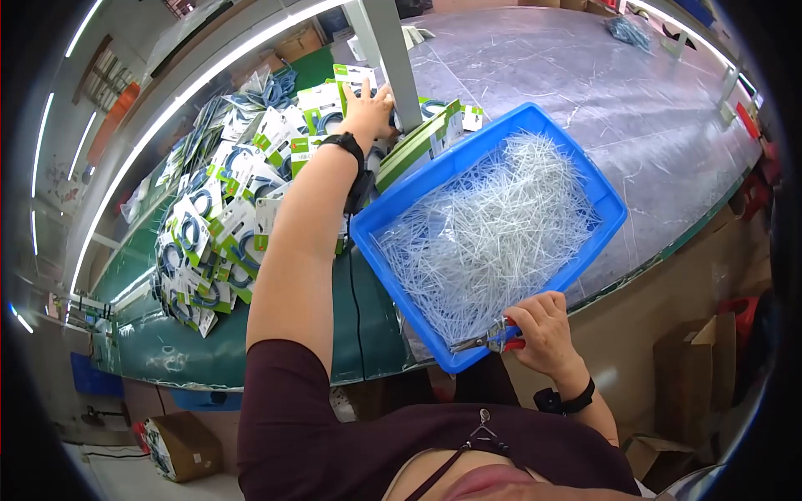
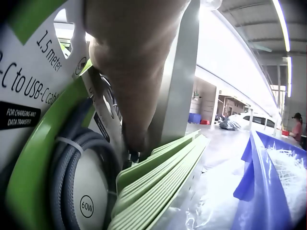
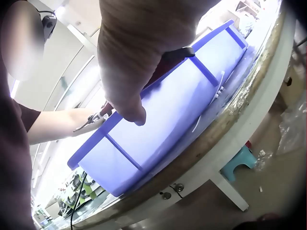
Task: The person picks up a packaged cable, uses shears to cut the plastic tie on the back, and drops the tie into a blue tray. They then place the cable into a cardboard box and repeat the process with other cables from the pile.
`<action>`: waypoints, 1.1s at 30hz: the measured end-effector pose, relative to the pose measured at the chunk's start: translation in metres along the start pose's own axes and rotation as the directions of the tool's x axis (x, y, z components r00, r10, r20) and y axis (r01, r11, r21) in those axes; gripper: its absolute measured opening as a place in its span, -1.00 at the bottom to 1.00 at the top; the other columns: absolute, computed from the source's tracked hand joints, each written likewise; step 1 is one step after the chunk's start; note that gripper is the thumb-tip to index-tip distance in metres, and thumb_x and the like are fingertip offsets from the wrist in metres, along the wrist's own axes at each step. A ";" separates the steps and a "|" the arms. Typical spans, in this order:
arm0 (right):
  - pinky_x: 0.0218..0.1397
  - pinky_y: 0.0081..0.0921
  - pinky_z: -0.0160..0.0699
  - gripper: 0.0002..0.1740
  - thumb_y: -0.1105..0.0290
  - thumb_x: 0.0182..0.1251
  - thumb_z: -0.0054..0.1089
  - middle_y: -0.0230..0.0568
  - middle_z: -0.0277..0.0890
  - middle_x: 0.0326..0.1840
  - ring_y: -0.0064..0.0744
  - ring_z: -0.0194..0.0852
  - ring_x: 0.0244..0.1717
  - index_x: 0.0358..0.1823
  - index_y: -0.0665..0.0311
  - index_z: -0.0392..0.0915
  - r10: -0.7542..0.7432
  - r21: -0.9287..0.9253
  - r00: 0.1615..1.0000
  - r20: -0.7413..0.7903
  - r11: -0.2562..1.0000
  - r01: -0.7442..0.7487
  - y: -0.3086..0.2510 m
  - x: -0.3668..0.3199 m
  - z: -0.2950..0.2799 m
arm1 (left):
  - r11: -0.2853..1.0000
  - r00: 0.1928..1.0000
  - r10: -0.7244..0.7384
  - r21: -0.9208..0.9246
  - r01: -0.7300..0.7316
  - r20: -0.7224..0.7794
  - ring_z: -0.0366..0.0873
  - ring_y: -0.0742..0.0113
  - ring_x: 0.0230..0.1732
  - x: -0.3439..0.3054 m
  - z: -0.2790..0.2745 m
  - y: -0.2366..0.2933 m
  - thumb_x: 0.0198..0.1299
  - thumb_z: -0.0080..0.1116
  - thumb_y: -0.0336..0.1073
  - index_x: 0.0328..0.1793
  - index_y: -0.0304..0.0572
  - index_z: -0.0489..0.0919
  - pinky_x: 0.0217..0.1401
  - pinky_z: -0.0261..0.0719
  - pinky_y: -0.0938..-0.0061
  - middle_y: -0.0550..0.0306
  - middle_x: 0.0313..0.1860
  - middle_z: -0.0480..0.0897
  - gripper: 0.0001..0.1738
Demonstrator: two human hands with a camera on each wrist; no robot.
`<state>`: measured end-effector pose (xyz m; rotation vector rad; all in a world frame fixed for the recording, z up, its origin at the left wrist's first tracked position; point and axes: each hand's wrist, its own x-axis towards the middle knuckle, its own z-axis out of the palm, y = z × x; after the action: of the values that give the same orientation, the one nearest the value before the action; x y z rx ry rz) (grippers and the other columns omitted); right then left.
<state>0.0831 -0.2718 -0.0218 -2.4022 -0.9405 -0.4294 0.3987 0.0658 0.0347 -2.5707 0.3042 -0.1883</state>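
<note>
My left hand [image 1: 368, 115] reaches into the heap of carded USB-C cables [image 1: 242, 192], fingers spread over a card beside the metal post. In the left wrist view, a cable card [image 2: 29, 91] with a coiled grey-blue cable stands close to that hand; its fingertips are hidden. Beside it leans a stack of green-edged cards [image 2: 163, 177]. My right hand [image 1: 543, 332] grips red-handled pliers [image 1: 494, 339], their metal tips pointing left over the near corner of a blue tray [image 1: 614, 215]. Thin whitish plastic strips [image 1: 510, 225] fill the tray.
The metal post [image 1: 393, 63] rises right by the left hand. A black cord [image 1: 355, 301] crosses the green mat [image 1: 309, 342] to the table's near edge. A bundle in clear plastic [image 1: 628, 33] lies at the far right. Cardboard boxes [image 1: 693, 376] stand on the floor at right.
</note>
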 end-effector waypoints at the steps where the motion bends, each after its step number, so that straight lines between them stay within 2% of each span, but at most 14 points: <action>1: 0.04 -0.28 0.23 -0.49 0.47 -0.31 0.38 -0.36 0.47 -0.25 -0.24 0.41 -0.17 -0.17 0.13 0.50 0.004 0.000 1.000 0.003 1.000 -0.004 -0.002 -0.001 0.000 | 1.000 1.000 0.002 -0.012 -0.002 0.002 0.07 -0.15 0.53 -0.001 0.004 -0.002 0.20 0.11 0.12 0.50 0.24 0.30 0.39 -0.12 -0.56 0.14 0.46 0.32 -0.28; 4: 0.04 -0.30 0.22 -0.50 0.49 -0.29 0.34 -0.37 0.46 -0.26 -0.26 0.41 -0.16 -0.16 0.12 0.50 0.013 -0.006 1.000 0.022 1.000 -0.013 -0.006 0.000 -0.002 | 0.989 0.976 0.145 -0.004 -0.146 0.161 0.08 -0.16 0.51 -0.020 0.008 -0.018 0.23 0.07 0.21 0.44 0.58 0.34 0.36 -0.07 -0.56 0.15 0.42 0.35 -0.38; 5: 0.04 -0.31 0.22 -0.51 0.49 -0.28 0.32 -0.38 0.45 -0.27 -0.27 0.41 -0.16 -0.15 0.11 0.51 0.021 -0.008 1.000 0.011 1.000 -0.021 -0.007 0.001 -0.001 | 0.990 0.977 0.140 -0.003 -0.141 0.162 0.08 -0.16 0.51 -0.028 0.010 -0.026 0.23 0.07 0.21 0.44 0.58 0.34 0.36 -0.07 -0.56 0.15 0.42 0.35 -0.38; 8: 0.04 -0.30 0.22 -0.49 0.50 -0.30 0.33 -0.37 0.45 -0.27 -0.25 0.41 -0.16 -0.15 0.11 0.50 0.013 -0.036 1.000 0.000 0.999 -0.013 -0.007 0.000 0.000 | 0.975 0.972 0.223 -0.040 -0.221 0.076 0.10 -0.15 0.51 -0.069 0.023 -0.044 0.22 0.08 0.22 0.32 0.75 0.44 0.35 -0.10 -0.60 0.15 0.42 0.35 -0.50; 13: 0.05 -0.28 0.24 -0.46 0.49 -0.33 0.36 -0.33 0.46 -0.24 -0.19 0.40 -0.15 -0.14 0.13 0.49 0.007 -0.046 1.000 -0.010 0.999 -0.008 -0.011 -0.001 0.001 | 0.976 0.977 0.215 -0.040 -0.215 -0.011 0.09 -0.12 0.50 -0.151 0.044 -0.049 0.20 0.12 0.17 0.33 0.71 0.45 0.36 -0.15 -0.58 0.13 0.41 0.36 -0.49; 16: 0.05 -0.27 0.24 -0.45 0.49 -0.33 0.37 -0.30 0.45 -0.24 -0.16 0.40 -0.14 -0.14 0.14 0.47 0.004 -0.089 1.000 -0.015 0.996 -0.005 -0.015 -0.001 0.002 | 0.972 0.966 0.215 -0.064 -0.226 -0.140 0.05 -0.10 0.53 -0.199 0.061 -0.048 0.19 0.15 0.15 0.31 0.71 0.47 0.39 -0.22 -0.54 0.11 0.41 0.36 -0.49; 17: 0.05 -0.27 0.24 -0.45 0.49 -0.33 0.37 -0.28 0.45 -0.24 -0.14 0.39 -0.13 -0.14 0.14 0.47 0.002 -0.106 1.000 -0.021 0.994 -0.004 -0.017 -0.002 0.003 | 0.974 0.968 0.206 -0.068 -0.217 -0.143 0.05 -0.10 0.53 -0.208 0.067 -0.051 0.19 0.15 0.15 0.31 0.71 0.47 0.39 -0.22 -0.54 0.11 0.41 0.36 -0.49; 21: 0.01 -0.23 0.25 -0.45 0.54 -0.35 0.32 -0.21 0.42 -0.24 -0.09 0.34 -0.14 -0.15 0.20 0.44 -0.029 -0.132 0.999 -0.021 0.991 0.026 -0.016 -0.003 0.009 | 0.963 0.978 0.095 -0.234 -0.138 -0.184 0.03 -0.08 0.54 -0.262 0.093 -0.060 0.19 0.17 0.15 0.30 0.69 0.48 0.42 -0.27 -0.50 0.12 0.43 0.35 -0.50; 24: 0.00 -0.23 0.25 -0.46 0.54 -0.33 0.31 -0.20 0.40 -0.25 -0.07 0.33 -0.15 -0.14 0.21 0.43 -0.032 -0.137 0.999 0.008 0.990 0.033 -0.018 -0.003 0.011 | 0.910 0.953 0.095 -0.364 -0.201 -0.287 0.00 -0.09 0.54 -0.277 0.101 -0.064 0.17 0.22 0.09 0.35 0.61 0.47 0.44 -0.25 -0.43 0.12 0.44 0.33 -0.45; 27: 0.00 -0.22 0.25 -0.46 0.54 -0.33 0.30 -0.19 0.39 -0.26 -0.06 0.33 -0.16 -0.14 0.22 0.42 -0.041 -0.152 0.999 0.025 0.987 0.045 -0.019 -0.001 0.012 | 0.903 0.969 0.041 -0.407 -0.140 -0.243 -0.01 -0.08 0.55 -0.298 0.108 -0.067 0.17 0.22 0.10 0.36 0.61 0.46 0.45 -0.23 -0.40 0.08 0.44 0.33 -0.43; 30: 0.00 -0.22 0.25 -0.46 0.53 -0.32 0.30 -0.18 0.38 -0.26 -0.05 0.32 -0.16 -0.14 0.22 0.42 -0.016 -0.170 1.000 0.006 0.985 0.017 -0.015 -0.004 0.012 | 0.904 0.971 0.010 -0.413 -0.112 -0.240 0.00 -0.06 0.55 -0.315 0.110 -0.069 0.16 0.24 0.09 0.37 0.61 0.44 0.44 -0.20 -0.39 0.03 0.42 0.34 -0.40; 33: -0.01 -0.21 0.24 -0.48 0.52 -0.31 0.30 -0.19 0.38 -0.27 -0.06 0.32 -0.16 -0.14 0.22 0.42 -0.036 -0.138 0.999 -0.014 0.990 0.033 -0.016 -0.003 0.009 | 0.917 0.950 0.011 -0.375 -0.133 -0.312 0.01 -0.04 0.55 -0.309 0.092 -0.067 0.14 0.27 0.07 0.39 0.62 0.42 0.44 -0.16 -0.38 -0.02 0.38 0.35 -0.38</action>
<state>0.0710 -0.2582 -0.0251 -2.5050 -0.9751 -0.5427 0.1305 0.2452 -0.0297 -2.9179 0.6071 -0.5506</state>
